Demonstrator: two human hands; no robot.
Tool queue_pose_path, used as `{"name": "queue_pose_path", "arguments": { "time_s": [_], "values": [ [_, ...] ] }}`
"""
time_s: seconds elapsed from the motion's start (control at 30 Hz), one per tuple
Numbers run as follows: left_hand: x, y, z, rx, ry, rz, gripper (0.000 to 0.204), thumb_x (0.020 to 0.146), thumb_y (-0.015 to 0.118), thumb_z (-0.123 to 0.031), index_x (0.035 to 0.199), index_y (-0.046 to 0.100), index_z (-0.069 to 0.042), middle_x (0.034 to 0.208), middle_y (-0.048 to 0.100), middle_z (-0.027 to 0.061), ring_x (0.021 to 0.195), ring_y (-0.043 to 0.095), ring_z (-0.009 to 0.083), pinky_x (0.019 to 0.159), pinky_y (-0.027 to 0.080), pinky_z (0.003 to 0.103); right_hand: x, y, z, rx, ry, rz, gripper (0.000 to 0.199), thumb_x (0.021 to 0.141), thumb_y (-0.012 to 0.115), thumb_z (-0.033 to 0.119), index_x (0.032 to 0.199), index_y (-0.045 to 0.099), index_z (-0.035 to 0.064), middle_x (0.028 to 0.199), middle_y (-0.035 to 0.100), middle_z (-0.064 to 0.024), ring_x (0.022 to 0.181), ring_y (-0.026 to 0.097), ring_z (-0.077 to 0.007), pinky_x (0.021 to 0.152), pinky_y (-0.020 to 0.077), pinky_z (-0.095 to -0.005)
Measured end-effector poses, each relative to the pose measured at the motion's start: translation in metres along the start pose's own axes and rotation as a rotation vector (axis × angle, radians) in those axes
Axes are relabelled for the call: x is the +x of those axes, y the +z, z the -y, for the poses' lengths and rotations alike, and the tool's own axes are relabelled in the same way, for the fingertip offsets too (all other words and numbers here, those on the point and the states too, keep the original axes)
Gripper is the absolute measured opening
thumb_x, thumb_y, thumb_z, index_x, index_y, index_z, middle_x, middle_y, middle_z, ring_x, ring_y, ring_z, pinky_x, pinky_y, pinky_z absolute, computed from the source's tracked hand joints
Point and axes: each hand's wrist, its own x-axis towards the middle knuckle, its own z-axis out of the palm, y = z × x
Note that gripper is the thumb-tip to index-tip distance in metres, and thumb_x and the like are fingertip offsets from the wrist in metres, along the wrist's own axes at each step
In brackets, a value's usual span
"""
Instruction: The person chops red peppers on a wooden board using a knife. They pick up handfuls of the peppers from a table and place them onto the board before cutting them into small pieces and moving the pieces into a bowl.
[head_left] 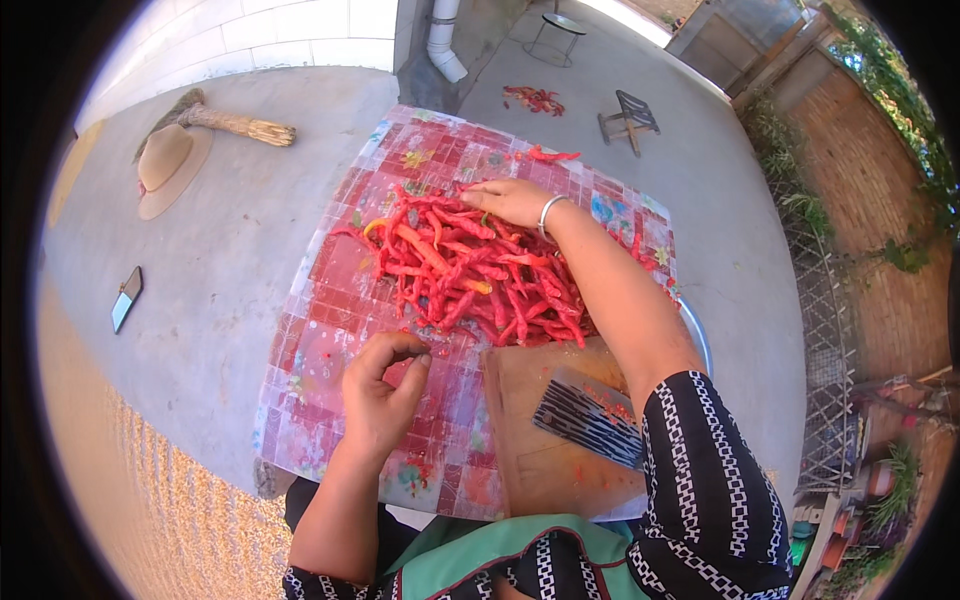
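Note:
A large heap of red chili peppers [460,265] covers the middle of a table with a red patchwork tablecloth [325,330]. My right hand [510,203], with a bracelet at the wrist, lies over the heap's far side, fingers stretched onto the peppers. Near the heap's front left, my left hand [385,390] is raised above the cloth, fingers curled against the thumb. Whatever those fingertips pinch, if anything, is too small to make out. A wooden cutting board [530,440] lies before me on the right. On it rests a dark-striped knife blade [588,420] flecked with red bits; my right arm hides its far end.
A metal basin's rim [697,335] shows behind my right arm. Left on the floor are a phone [127,299], a hat [170,172] and a straw broom [240,124]. Beyond the table stand a folding stool [630,122] and scattered peppers [534,99]. Yellow grain [200,490] spreads lower left.

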Motion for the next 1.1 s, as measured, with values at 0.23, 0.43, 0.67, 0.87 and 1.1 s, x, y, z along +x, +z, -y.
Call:
{"name": "queue_pose_path", "arguments": {
  "time_s": [0.23,0.43,0.67,0.87,1.1],
  "values": [
    [0.002,-0.005,-0.003,-0.026,0.028,-0.086,0.009,0.077,0.065,0.004,0.085,0.063,0.000,0.085,0.064,0.0091,0.082,0.063,0.0175,0.075,0.050,0.028,0.035,-0.059,-0.122,-0.494,0.142,-0.713,0.036,0.087,0.051,0.017,0.123,0.058,0.0169,0.119,0.061,-0.0117,0.108,0.058,-0.0303,0.092,0.0457,-0.0379],
    [-0.002,-0.006,0.000,-0.060,-0.027,-0.048,0.011,0.078,0.065,0.005,0.086,0.063,0.000,0.087,0.063,0.0089,0.082,0.063,0.0169,0.076,0.050,0.028,0.036,-0.034,-0.147,-0.603,0.197,-0.432,0.032,0.085,0.055,0.015,0.117,0.060,0.0164,0.113,0.063,-0.0112,0.105,0.059,-0.0305,0.090,0.0471,-0.0385],
    [-0.007,-0.003,-0.002,-0.154,-0.063,-0.036,0.011,0.082,0.061,0.007,0.092,0.060,0.002,0.088,0.063,0.0052,0.086,0.061,0.0112,0.079,0.049,0.025,-0.062,-0.067,-0.104,0.152,0.071,-0.582,0.027,0.081,0.058,0.020,0.098,0.063,0.0000,0.081,0.067,-0.0144,0.074,0.065,-0.0245,0.068,0.0492,-0.0338],
    [0.004,0.004,-0.008,-0.238,0.002,-0.013,0.009,0.086,0.061,0.003,0.094,0.060,0.001,0.089,0.063,0.0019,0.086,0.060,0.0086,0.078,0.048,0.023,-0.160,-0.052,-0.227,0.247,0.772,-0.662,0.028,0.078,0.064,0.027,0.084,0.062,0.0001,0.065,0.058,-0.0077,0.050,0.050,-0.0168,0.048,0.0402,-0.0327],
    [0.002,0.001,-0.006,-0.209,-0.037,-0.069,0.009,0.086,0.061,0.001,0.095,0.061,0.000,0.089,0.062,-0.0003,0.083,0.057,0.0070,0.077,0.045,0.022,-0.160,-0.003,-0.168,-0.097,0.527,-0.600,0.037,0.076,0.066,0.032,0.101,0.065,0.0042,0.088,0.068,-0.0133,0.081,0.064,-0.0249,0.072,0.0483,-0.0354]
  ]
}}
